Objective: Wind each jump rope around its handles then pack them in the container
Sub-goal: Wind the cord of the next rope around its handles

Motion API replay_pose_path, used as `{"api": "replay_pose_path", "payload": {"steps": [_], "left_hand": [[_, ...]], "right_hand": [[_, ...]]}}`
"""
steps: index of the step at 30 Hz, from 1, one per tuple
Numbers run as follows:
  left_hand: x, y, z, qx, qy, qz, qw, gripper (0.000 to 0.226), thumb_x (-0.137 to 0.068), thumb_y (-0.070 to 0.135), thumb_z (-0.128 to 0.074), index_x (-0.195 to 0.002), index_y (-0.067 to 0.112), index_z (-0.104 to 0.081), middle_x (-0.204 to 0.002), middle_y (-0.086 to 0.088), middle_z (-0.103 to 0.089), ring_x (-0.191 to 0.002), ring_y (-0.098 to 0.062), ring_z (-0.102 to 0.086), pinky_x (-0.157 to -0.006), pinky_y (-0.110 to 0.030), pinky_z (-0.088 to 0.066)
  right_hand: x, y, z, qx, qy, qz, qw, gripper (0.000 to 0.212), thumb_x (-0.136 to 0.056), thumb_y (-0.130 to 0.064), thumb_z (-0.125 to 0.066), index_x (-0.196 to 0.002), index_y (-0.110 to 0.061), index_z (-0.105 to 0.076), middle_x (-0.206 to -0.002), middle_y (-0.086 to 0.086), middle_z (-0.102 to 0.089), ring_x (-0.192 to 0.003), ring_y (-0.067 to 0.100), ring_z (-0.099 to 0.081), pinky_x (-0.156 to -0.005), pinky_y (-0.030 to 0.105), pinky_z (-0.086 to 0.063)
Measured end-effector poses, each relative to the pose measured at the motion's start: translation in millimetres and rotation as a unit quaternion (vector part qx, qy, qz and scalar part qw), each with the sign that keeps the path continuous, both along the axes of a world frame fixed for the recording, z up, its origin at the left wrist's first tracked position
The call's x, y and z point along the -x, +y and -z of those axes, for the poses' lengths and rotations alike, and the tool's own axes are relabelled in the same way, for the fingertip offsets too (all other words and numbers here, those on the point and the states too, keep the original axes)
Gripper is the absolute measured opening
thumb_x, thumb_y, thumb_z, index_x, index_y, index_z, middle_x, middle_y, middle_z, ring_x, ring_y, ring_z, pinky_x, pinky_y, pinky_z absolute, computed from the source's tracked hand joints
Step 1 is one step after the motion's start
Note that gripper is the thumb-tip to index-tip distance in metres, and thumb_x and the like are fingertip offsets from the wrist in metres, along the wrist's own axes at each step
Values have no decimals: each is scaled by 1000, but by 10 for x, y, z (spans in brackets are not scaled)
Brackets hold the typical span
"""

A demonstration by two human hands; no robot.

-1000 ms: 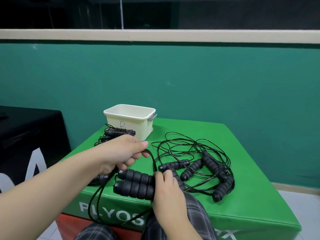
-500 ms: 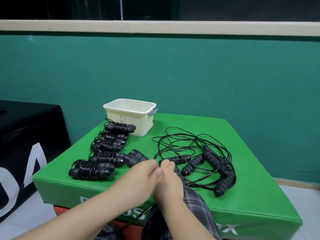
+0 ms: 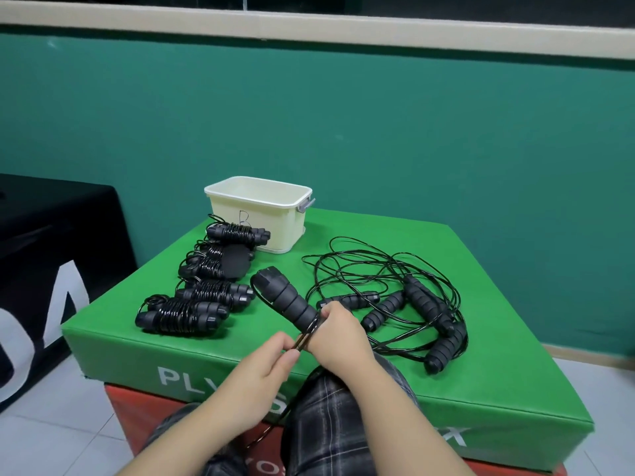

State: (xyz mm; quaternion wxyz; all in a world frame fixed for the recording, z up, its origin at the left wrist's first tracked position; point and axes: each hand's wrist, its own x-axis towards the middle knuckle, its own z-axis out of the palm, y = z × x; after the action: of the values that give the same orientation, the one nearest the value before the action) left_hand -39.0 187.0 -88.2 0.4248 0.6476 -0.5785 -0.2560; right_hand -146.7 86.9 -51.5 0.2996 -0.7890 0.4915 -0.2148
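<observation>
Right hand (image 3: 338,333) grips the handles (image 3: 287,298) in front of the container (image 3: 256,214), left hand (image 3: 271,360) pinching the cord (image 3: 302,340) beside them; slack in that pinch would likely let the first wraps slide off the handles' end

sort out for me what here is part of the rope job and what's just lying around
Part of the job: handles gripped by right hand; cord pinched by left hand; wound ropes; loose ropes; container.

Just there: green plyo box; black cloth.
</observation>
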Motion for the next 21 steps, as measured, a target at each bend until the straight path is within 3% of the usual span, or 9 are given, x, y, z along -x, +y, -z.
{"api": "replay_pose_path", "payload": {"steps": [5,9,14,19,21], "left_hand": [[-64,-127,105,6,-5,0,1000,29,-100,27,-38,-72,19,-41,-57,12,-37,-53,-4,-32,-51,-25,-31],[-167,-215,85,47,-63,-12,997,39,-90,56,-40,-69,22,-39,-57,15,-45,-56,-5,-38,-56,-25,-30],[-170,-289,109,83,-46,-25,995,40,-84,58,-34,-76,22,-48,-60,20,-48,-57,-4,-39,-57,-27,-31],[-194,-292,11,115,-29,-35,992,69,-69,90,-22,-91,32,-52,-74,30,-58,-65,6,-52,-58,-13,-36],[-224,-299,41,121,-17,-41,992,72,-69,91,-23,-84,29,-55,-67,16,-58,-60,1,-48,-57,-18,-36]], "right_hand": [[35,-2,-30,-46,-49,-23,997,36,-71,-25,-71,-101,-14,-53,-88,-3,-60,-78,16,-53,-65,26,-39],[88,-9,-69,-141,-108,-69,982,30,-70,-15,-72,-94,-13,-55,-74,-1,-62,-63,12,-57,-56,27,-47],[122,16,-102,-240,-184,-118,946,24,-74,-7,-67,-97,-9,-61,-74,1,-65,-59,13,-62,-40,19,-40],[157,81,-111,-323,-242,-160,901,9,-85,-6,-63,-91,-13,-65,-61,-4,-62,-59,15,-61,-37,17,-33],[150,105,-103,-343,-253,-166,889,7,-87,-10,-62,-91,-14,-65,-60,-4,-60,-60,15,-61,-38,16,-32]]}}
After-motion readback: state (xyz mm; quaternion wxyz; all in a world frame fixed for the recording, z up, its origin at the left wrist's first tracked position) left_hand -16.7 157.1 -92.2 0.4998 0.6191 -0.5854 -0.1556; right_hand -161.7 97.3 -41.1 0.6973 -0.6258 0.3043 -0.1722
